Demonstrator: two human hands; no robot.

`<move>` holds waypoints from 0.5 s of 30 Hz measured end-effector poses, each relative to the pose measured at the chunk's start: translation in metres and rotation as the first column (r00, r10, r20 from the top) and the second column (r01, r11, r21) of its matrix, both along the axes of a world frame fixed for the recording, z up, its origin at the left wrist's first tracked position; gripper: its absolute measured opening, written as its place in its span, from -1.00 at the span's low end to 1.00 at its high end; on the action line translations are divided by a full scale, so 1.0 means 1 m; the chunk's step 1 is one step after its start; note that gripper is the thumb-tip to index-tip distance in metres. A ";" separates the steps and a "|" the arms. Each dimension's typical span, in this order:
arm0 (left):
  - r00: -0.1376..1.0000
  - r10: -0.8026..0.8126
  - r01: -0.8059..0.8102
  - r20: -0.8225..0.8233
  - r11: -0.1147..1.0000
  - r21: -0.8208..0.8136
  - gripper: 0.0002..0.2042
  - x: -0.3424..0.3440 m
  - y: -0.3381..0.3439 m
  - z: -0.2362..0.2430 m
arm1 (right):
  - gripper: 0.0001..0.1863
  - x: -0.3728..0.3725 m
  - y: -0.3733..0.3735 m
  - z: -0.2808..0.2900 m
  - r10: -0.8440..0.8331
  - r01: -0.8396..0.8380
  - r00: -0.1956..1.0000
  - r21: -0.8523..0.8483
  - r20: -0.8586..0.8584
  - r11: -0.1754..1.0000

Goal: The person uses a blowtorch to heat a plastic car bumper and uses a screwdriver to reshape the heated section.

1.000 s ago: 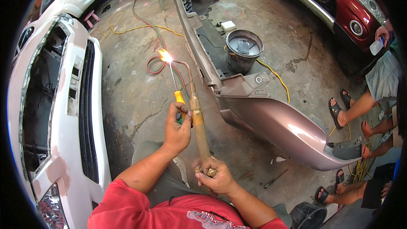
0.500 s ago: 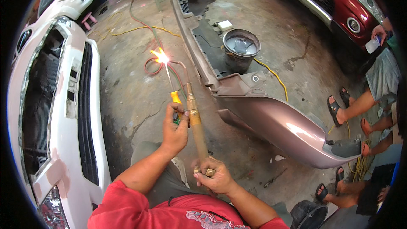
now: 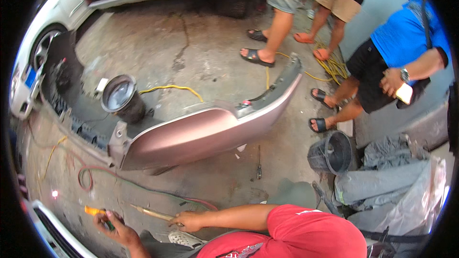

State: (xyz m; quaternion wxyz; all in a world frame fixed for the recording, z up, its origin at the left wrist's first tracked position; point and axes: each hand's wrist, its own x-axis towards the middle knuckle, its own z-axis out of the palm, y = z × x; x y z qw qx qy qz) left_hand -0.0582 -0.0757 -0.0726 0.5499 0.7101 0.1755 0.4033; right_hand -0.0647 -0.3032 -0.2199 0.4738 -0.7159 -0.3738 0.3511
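Observation:
My left hand point(image 3: 119, 229), low at the left, has its fingers closed round the yellow-and-green handle of a screwdriver point(image 3: 93, 210). The shank is blurred; a small glowing spot point(image 3: 55, 193) shows beyond the handle. My right hand point(image 3: 187, 220) grips the rear of a brass gas torch point(image 3: 152, 212), whose body points left toward the screwdriver. No flame can be made out at its nozzle. Ahead of both hands a mauve car bumper point(image 3: 191, 136) lies on the concrete floor, touched by neither.
A black bucket of water point(image 3: 125, 111) stands inside the bumper's curve. Red and green hoses point(image 3: 158, 192) run across the floor near my hands. Another screwdriver point(image 3: 259, 165) lies right of them. Three people stand at the right, by an empty black bucket point(image 3: 330, 153) and a grey covered heap point(image 3: 387, 184).
The view has swung right, bringing the standing people and grey heap into sight. The bright flame at the torch no longer shows. Both hands keep their tools, now lower in the picture.

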 end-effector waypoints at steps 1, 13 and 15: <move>1.000 -0.013 0.013 0.002 1.000 0.023 -0.78 0.000 0.001 -0.002 | -0.56 -0.007 -0.002 -0.019 0.016 -0.014 0.999 -0.038 0.045 0.999; 0.985 -0.121 0.163 -0.126 0.896 0.414 -0.63 -0.011 -0.035 0.017 | -0.60 -0.033 -0.055 -0.140 -0.388 0.247 0.900 -0.500 -0.198 0.830; 0.961 -0.218 0.268 -0.172 0.886 0.379 -0.62 -0.010 -0.045 0.021 | -0.59 -0.016 -0.069 -0.113 -0.239 0.132 0.959 -0.503 -0.153 0.854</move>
